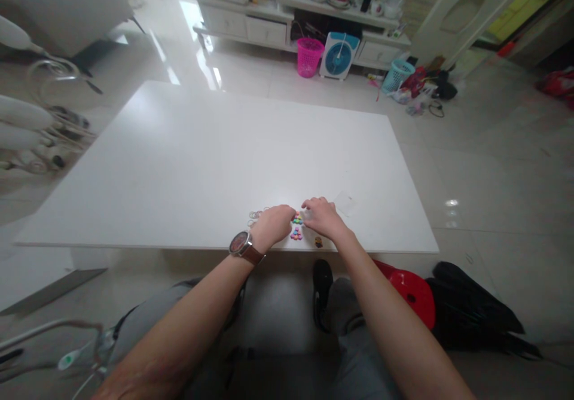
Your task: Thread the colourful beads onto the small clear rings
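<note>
My left hand (277, 223), with a brown-strapped watch (240, 243) at its wrist, rests low over the table's near edge. Its fingers are bent together by the upper cluster of small colourful beads (297, 219); whatever they pinch is hidden. Curled just right of that cluster is my right hand (321, 216), with something small and pale between thumb and fingers, too blurred to name. A second bead cluster (296, 234), pink and multicoloured, lies nearer the edge. Below my right hand sits a small yellow-and-dark figure (318, 242). Several small rings (255, 214) lie left of my left hand, partly covered by it.
The white table (215, 149) bears a clear plastic piece (344, 204) right of my hands. A red stool (410, 295) stands by the near right side. Beyond the table are a pink basket (309, 57), a blue fan (339, 56) and a low cabinet (266, 31).
</note>
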`<control>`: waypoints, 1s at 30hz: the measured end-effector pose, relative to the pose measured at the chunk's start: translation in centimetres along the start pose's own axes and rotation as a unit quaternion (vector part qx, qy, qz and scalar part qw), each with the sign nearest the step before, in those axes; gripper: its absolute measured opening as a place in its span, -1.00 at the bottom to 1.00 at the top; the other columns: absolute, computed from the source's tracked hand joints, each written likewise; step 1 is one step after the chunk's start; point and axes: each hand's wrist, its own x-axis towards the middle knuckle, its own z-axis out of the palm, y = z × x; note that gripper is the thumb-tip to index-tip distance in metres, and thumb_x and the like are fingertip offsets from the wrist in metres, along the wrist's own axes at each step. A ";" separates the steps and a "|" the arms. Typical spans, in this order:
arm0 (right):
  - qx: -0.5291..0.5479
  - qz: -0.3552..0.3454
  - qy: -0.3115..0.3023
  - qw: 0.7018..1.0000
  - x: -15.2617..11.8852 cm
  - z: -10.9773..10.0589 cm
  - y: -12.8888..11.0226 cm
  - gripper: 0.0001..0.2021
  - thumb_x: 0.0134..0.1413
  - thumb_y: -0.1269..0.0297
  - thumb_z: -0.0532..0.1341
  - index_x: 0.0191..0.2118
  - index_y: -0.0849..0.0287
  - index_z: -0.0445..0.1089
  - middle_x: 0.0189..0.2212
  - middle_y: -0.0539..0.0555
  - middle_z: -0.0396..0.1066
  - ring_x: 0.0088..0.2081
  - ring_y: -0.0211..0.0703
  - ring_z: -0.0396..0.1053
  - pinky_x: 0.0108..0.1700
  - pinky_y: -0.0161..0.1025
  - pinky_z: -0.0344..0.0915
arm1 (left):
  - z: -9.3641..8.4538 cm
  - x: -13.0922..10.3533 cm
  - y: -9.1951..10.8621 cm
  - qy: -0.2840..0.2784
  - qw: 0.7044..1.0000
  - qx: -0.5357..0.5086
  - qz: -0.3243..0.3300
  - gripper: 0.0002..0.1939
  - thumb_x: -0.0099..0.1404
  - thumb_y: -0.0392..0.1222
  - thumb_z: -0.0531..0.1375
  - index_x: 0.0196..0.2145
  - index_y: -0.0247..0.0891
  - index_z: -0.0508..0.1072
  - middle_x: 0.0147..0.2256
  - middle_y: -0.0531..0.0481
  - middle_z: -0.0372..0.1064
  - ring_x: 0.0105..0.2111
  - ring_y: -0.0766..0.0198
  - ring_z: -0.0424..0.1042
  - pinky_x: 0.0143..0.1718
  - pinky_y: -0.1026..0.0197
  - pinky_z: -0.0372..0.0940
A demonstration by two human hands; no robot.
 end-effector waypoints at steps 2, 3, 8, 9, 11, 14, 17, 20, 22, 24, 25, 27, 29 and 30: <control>0.000 -0.001 -0.005 1.000 0.0 0.1 -0.1 -0.67 0.11 0.31 0.26 0.03 0.08 0.41 0.03 0.15 0.44 0.08 0.06 0.24 0.02 -0.06 0.17 | 0.2 0.4 0.4 0.005 1.000 -0.002 0.015 -0.74 0.27 -0.43 0.11 -0.15 -0.29 0.53 -0.14 -0.16 0.50 -0.10 0.12 0.50 -0.06 0.17 0.35; -0.002 -0.001 -0.005 1.000 0.0 0.1 -0.2 -0.67 0.10 0.31 0.27 0.02 0.08 0.42 0.02 0.14 0.44 0.08 0.06 0.25 0.02 -0.06 0.16 | 0.3 0.7 0.6 0.008 1.000 -0.004 0.019 -0.73 0.27 -0.44 0.11 -0.15 -0.29 0.53 -0.14 -0.15 0.49 -0.10 0.13 0.49 -0.05 0.18 0.35; -0.006 -0.004 -0.004 1.000 0.0 0.2 -0.4 -0.75 0.11 0.30 0.27 -0.07 0.10 0.45 -0.02 0.13 0.46 0.06 0.05 0.26 0.00 -0.07 0.14 | 1.0 1.4 1.1 0.031 0.999 -0.018 0.017 -0.71 0.24 -0.48 0.10 -0.16 -0.30 0.52 -0.16 -0.13 0.47 -0.11 0.15 0.48 -0.06 0.20 0.35; -0.006 -0.006 -0.006 1.000 0.0 0.2 -0.4 -0.78 0.11 0.30 0.27 -0.09 0.10 0.45 -0.03 0.13 0.46 0.06 0.05 0.27 0.00 -0.07 0.14 | 1.2 1.4 1.2 0.033 0.999 -0.019 0.016 -0.72 0.24 -0.48 0.10 -0.17 -0.30 0.52 -0.16 -0.13 0.47 -0.12 0.16 0.48 -0.07 0.20 0.35; -0.006 -0.011 -0.008 1.000 0.1 0.2 -0.4 -0.82 0.12 0.32 0.26 -0.13 0.11 0.46 -0.05 0.13 0.47 0.06 0.05 0.27 -0.01 -0.07 0.13 | 1.4 1.3 1.5 0.032 0.999 -0.019 0.012 -0.76 0.27 -0.45 0.11 -0.18 -0.30 0.51 -0.16 -0.14 0.46 -0.12 0.15 0.47 -0.07 0.20 0.35; -0.002 -0.020 -0.011 1.000 0.2 0.2 -0.6 -0.86 0.13 0.34 0.25 -0.17 0.10 0.45 -0.07 0.12 0.48 0.04 0.04 0.28 -0.01 -0.07 0.11 | 1.3 1.1 1.9 0.035 0.999 -0.015 0.011 -0.80 0.30 -0.39 0.13 -0.16 -0.30 0.50 -0.14 -0.15 0.45 -0.09 0.14 0.45 -0.07 0.19 0.35; 0.001 -0.022 -0.010 1.000 0.3 0.3 -0.8 -0.89 0.14 0.36 0.23 -0.20 0.11 0.46 -0.10 0.11 0.49 0.02 0.03 0.29 -0.03 -0.07 0.10 | 0.9 0.8 1.8 0.044 0.999 -0.020 0.017 -0.78 0.30 -0.40 0.12 -0.15 -0.30 0.51 -0.14 -0.15 0.46 -0.09 0.14 0.45 -0.07 0.18 0.35; 0.004 -0.020 -0.011 1.000 0.4 0.5 -1.0 -0.87 0.14 0.39 0.22 -0.20 0.11 0.47 -0.10 0.11 0.50 0.00 0.01 0.30 -0.04 -0.08 0.07 | 0.4 0.6 1.4 0.038 0.998 -0.038 0.013 -0.76 0.29 -0.41 0.12 -0.16 -0.28 0.54 -0.16 -0.14 0.48 -0.10 0.15 0.46 -0.04 0.18 0.33; 0.008 -0.017 -0.011 1.000 0.3 0.7 -1.0 -0.84 0.13 0.40 0.22 -0.17 0.10 0.48 -0.09 0.11 0.50 0.02 0.01 0.29 -0.04 -0.08 0.04 | 0.2 0.5 1.0 0.036 0.998 -0.043 0.003 -0.75 0.27 -0.41 0.13 -0.16 -0.26 0.55 -0.17 -0.13 0.50 -0.10 0.14 0.47 -0.03 0.17 0.33; 0.013 -0.013 -0.012 1.000 0.2 0.9 -0.9 -0.81 0.12 0.39 0.23 -0.14 0.09 0.49 -0.08 0.11 0.50 0.03 0.01 0.28 -0.04 -0.08 0.02 | 0.1 0.5 0.4 0.041 0.999 -0.036 -0.006 -0.73 0.25 -0.42 0.13 -0.17 -0.26 0.56 -0.17 -0.12 0.51 -0.09 0.12 0.46 -0.03 0.16 0.33; 0.015 -0.011 -0.011 1.000 0.1 1.0 -0.8 -0.80 0.11 0.39 0.23 -0.13 0.09 0.49 -0.08 0.11 0.50 0.03 0.02 0.28 -0.04 -0.08 0.01 | 0.1 0.4 0.2 0.044 0.998 -0.031 -0.010 -0.73 0.25 -0.42 0.14 -0.16 -0.26 0.56 -0.16 -0.12 0.52 -0.08 0.11 0.46 -0.03 0.16 0.33; 0.015 -0.010 -0.008 1.000 0.1 1.2 -0.6 -0.78 0.09 0.38 0.24 -0.12 0.09 0.49 -0.07 0.12 0.50 0.04 0.03 0.27 -0.04 -0.08 0.00 | 0.0 0.4 -0.4 0.047 0.998 -0.027 -0.019 -0.72 0.23 -0.41 0.14 -0.15 -0.26 0.56 -0.15 -0.12 0.53 -0.07 0.11 0.46 -0.02 0.16 0.33; 0.015 -0.009 -0.005 1.000 0.1 1.4 -0.4 -0.77 0.07 0.39 0.25 -0.12 0.09 0.49 -0.06 0.13 0.50 0.04 0.04 0.27 -0.05 -0.08 -0.01 | -0.1 0.2 -0.8 0.047 0.998 -0.028 -0.027 -0.71 0.23 -0.40 0.15 -0.13 -0.27 0.56 -0.14 -0.13 0.53 -0.07 0.11 0.46 -0.01 0.16 0.33; 0.015 -0.009 -0.005 1.000 0.2 1.5 -0.4 -0.77 0.07 0.38 0.26 -0.12 0.09 0.49 -0.06 0.13 0.50 0.04 0.04 0.26 -0.05 -0.08 -0.02 | -0.2 0.1 -1.0 0.047 0.998 -0.027 -0.030 -0.70 0.23 -0.39 0.15 -0.12 -0.27 0.56 -0.14 -0.13 0.54 -0.07 0.10 0.46 0.00 0.15 0.33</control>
